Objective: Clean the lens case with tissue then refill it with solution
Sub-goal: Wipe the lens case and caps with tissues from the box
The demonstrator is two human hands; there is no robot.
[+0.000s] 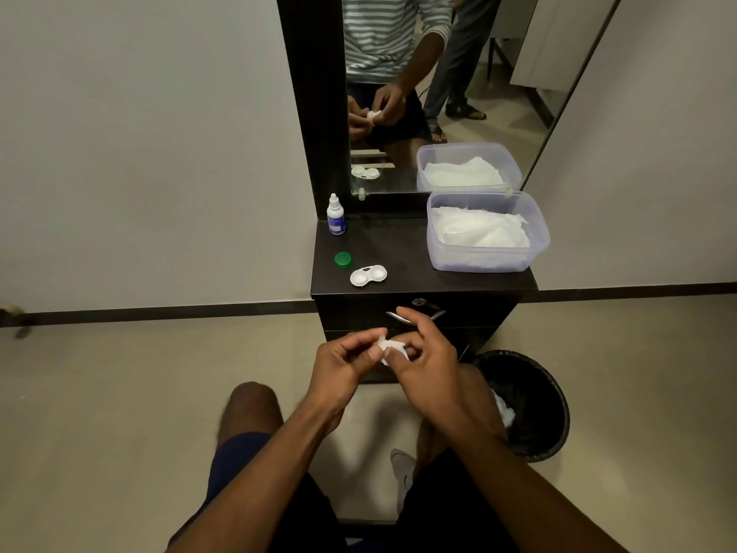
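Two hands are meeting low in front of a dark counter [422, 249]: the left hand [339, 367] and the right hand [428, 367] are both pinching a small wad of tissue [393, 347], each grip clamped on it, and whether anything is wrapped inside cannot be told. The white lens case [368, 275] is lying open on the counter near its front left corner, its two cups facing up, with a green cap [342, 260] just beside it and a small white solution bottle [335, 214] standing upright farther back by the mirror [458, 73]. A clear plastic tub [486, 257] holding white tissues is sitting on the right side of the counter. The counter is topping a dark cabinet with a metal drawer handle [399, 318], standing against a pale wall with a dark skirting board [159, 311]. A black bin [530, 405] holding white waste is standing on the beige floor [119, 413] to the right of the cabinet. The mirror is showing the person's striped shirt and hands, and a second person's legs and sandals behind.
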